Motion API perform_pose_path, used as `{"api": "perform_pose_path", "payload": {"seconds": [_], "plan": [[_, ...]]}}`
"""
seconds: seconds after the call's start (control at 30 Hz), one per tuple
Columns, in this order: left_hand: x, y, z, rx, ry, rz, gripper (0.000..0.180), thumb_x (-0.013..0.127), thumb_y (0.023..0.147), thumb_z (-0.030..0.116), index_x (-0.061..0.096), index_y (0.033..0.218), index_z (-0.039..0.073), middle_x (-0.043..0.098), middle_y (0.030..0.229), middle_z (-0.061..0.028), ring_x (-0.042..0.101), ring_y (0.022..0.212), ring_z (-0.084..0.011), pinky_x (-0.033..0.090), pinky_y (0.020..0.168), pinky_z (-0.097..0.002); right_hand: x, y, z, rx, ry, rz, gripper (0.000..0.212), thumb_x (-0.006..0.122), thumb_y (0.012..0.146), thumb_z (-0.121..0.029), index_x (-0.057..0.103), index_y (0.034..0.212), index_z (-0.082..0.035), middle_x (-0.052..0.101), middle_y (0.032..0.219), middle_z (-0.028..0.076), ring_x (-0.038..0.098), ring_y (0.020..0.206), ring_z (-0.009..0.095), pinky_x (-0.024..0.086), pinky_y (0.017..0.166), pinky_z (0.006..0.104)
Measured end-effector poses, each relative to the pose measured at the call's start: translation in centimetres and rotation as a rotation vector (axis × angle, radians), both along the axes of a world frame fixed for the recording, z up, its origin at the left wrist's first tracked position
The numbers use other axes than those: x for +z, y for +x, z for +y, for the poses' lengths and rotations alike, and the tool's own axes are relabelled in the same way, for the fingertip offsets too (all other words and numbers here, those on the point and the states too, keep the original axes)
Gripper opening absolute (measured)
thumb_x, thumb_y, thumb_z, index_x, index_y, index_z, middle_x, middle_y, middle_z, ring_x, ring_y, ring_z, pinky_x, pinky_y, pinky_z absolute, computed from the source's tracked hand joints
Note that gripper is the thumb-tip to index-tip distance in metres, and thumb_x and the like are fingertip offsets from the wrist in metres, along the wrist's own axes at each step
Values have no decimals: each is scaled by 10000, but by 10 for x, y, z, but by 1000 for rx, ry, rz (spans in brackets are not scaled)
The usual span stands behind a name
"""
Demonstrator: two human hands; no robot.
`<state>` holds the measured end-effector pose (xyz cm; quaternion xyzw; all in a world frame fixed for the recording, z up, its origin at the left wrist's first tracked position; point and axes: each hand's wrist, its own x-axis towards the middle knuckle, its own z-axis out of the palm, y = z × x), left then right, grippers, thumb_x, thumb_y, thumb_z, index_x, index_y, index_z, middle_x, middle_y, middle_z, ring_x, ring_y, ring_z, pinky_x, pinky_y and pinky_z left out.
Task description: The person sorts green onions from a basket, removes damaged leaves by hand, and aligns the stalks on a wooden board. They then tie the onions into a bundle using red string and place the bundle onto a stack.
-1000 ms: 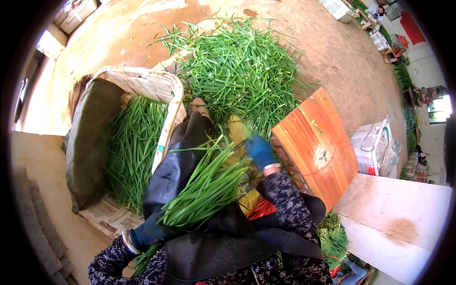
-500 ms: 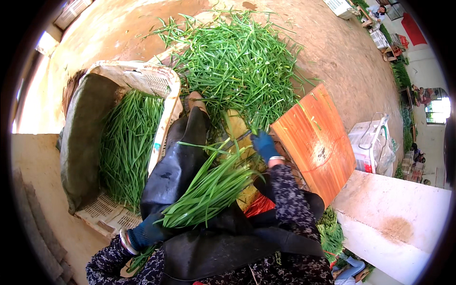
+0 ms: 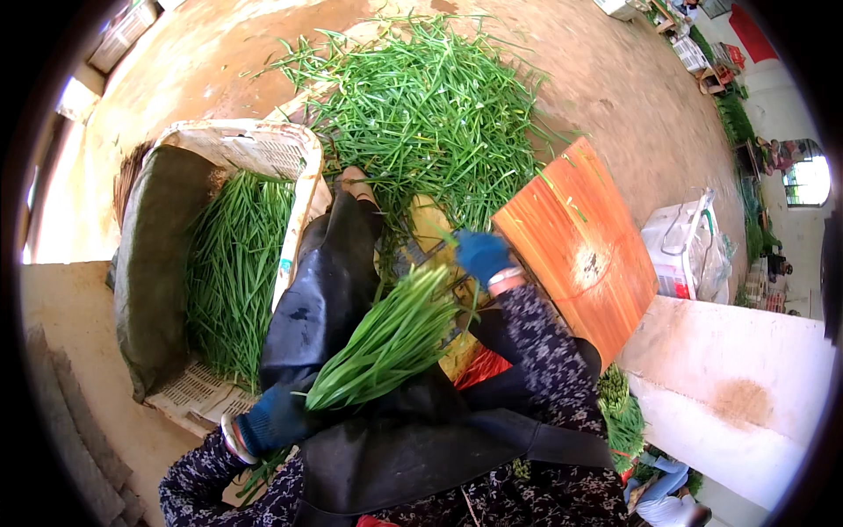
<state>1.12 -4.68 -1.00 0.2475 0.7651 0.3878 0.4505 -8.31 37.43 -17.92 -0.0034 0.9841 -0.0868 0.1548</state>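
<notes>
My left hand (image 3: 268, 422), in a blue glove, grips the lower end of a bundle of long green stalks (image 3: 386, 342) that lies across my lap over a black apron. In a matching blue glove, my right hand (image 3: 481, 255) sits at the bundle's upper tips, next to the orange wooden board (image 3: 575, 246); its fingers are curled, and I cannot tell if it holds any stalks. A big loose pile of the same green stalks (image 3: 430, 114) covers the ground ahead of my feet.
A white plastic crate (image 3: 255, 149) lined with grey sacking, filled with green stalks, stands at my left. A white plastic container (image 3: 689, 250) sits right of the board. A pale slab (image 3: 738, 395) lies at the lower right. More greens lie by my right side.
My right hand has moved up and to the right, off the bundle's middle toward its tips near the board. The bundle stays on my lap in my left hand.
</notes>
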Motion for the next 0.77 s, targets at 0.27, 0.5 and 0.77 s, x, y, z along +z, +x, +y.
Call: {"api": "perform_pose_path", "payload": {"seconds": [0.27,0.5,0.77], "plan": [[93,-73,59,-277,-518,832,857,750,702,256,369,1466,195,591,928,-145,617,730,-303,476,644,-437,216,-37,-89,383,-649,486,484,597,888,-473,579,1248,-149,633,1116,150,606,992,337,461,859,438],[18,-58,4,-226,-599,1295,769,580,790,164,306,1505,233,447,807,-65,502,617,-220,405,557,-406,95,-7,-72,265,-481,205,563,606,863,-542,572,1265,-150,573,1245,149,571,1103,352,468,924,419],[-21,-5,-6,-167,-719,1144,825,563,766,117,253,1525,207,485,884,-120,554,668,-282,429,542,-432,37,38,-60,-101,-1278,-246,833,646,924,-171,81,1533,-105,281,1533,128,348,1358,137,278,1122,311]]}}
